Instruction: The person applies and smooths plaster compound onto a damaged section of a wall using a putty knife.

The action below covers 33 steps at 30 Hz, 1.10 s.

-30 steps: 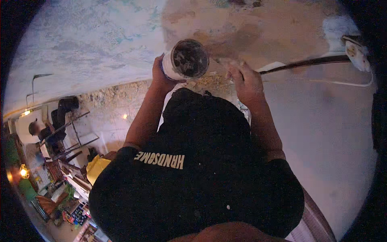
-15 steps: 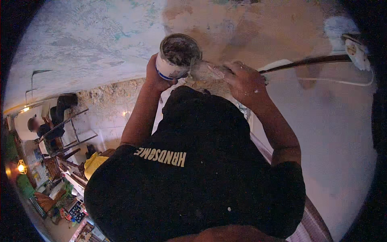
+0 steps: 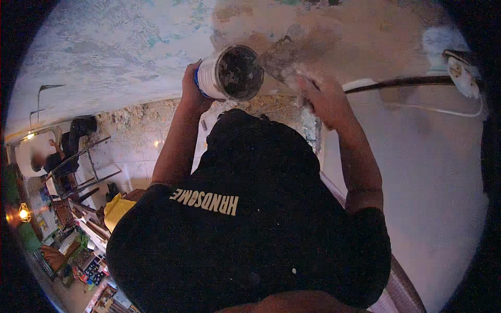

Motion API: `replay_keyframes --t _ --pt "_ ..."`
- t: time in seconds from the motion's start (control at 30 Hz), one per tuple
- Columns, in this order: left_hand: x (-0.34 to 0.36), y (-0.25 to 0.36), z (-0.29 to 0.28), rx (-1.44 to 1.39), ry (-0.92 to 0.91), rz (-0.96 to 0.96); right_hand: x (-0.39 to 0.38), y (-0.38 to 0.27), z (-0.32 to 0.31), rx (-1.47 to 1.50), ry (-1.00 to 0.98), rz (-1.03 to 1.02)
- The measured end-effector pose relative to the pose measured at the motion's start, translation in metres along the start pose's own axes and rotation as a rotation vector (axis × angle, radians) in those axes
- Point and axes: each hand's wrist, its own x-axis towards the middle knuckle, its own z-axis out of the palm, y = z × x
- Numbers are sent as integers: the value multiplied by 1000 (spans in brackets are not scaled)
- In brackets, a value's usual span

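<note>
My left hand (image 3: pixel 192 87) is closed around a white plastic tub (image 3: pixel 210 77) with blue at its base. The tub is tilted, its mouth turned to the right, and wet grey paste (image 3: pixel 239 73) coats the inside. My right hand (image 3: pixel 330 100), partly smeared by motion, grips a putty knife (image 3: pixel 282 58). The blade is streaked with grey paste and appears close to the tub's rim; whether they touch I cannot tell. Behind both lies a patchy plastered surface (image 3: pixel 323 31), brown here and blue-white to the left.
A dark curved strip (image 3: pixel 402 82) runs right to a white fitting (image 3: pixel 463 75) with a loose cable. At far left, another person (image 3: pixel 57 156) is beside a metal frame (image 3: pixel 94 166). Below are a yellow item (image 3: pixel 119 211), a lit lamp (image 3: pixel 23 212) and household clutter.
The tub has tipped so its mouth faces more to the right. The putty knife has lifted upward from the tub's rim, and my right hand has shifted slightly right.
</note>
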Motion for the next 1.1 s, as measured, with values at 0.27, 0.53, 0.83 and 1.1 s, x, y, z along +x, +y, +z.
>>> replay_keyframes --t 0.27,0.53,0.83,1.1 --pt "1 3 -9 -24 22 1 34 34 23 -262 -34 -65" --pt "-12 5 -18 79 61 88 35 71 4 -145 -20 79" --pt "-3 -4 -29 414 57 130 40 22 10 -1060 266 -851" --pt "-19 0 -24 167 -33 -97 53 41 -20 -1175 117 -988"
